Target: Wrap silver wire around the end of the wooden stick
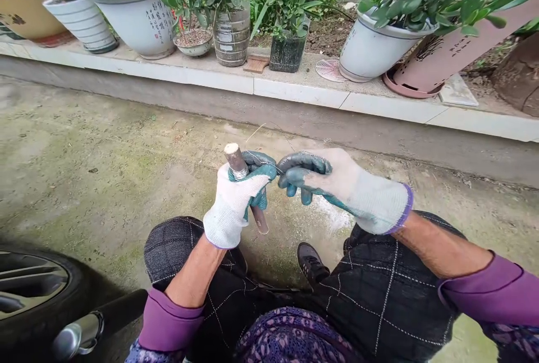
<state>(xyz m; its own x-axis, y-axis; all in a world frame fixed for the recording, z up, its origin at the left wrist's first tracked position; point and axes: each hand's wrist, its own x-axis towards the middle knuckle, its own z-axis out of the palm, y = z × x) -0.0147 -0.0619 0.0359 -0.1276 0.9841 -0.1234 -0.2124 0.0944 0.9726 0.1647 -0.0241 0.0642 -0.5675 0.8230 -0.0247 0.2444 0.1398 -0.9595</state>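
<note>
Both my hands wear white knit gloves with teal rubber palms. My left hand (pixel 236 200) is wrapped round a short wooden stick (pixel 234 158) held upright above my knees; thin wire is wound round the stick near its top. My right hand (pixel 337 183) is closed in a pinch right beside it, its fingertips touching the left hand's fingers. A fine wire (pixel 255 134) runs from the winding toward the pinch and a loose end sticks up. I sit with both knees spread, a black shoe (pixel 311 262) below.
A raised white-edged ledge (pixel 295 93) ahead carries several potted plants, among them a large white pot (pixel 138 20) and a tilted pink pot (pixel 446 54). Mossy concrete ground (pixel 105 166) lies between. A vehicle wheel (pixel 29 290) and a chrome pipe (pixel 80 335) are at the lower left.
</note>
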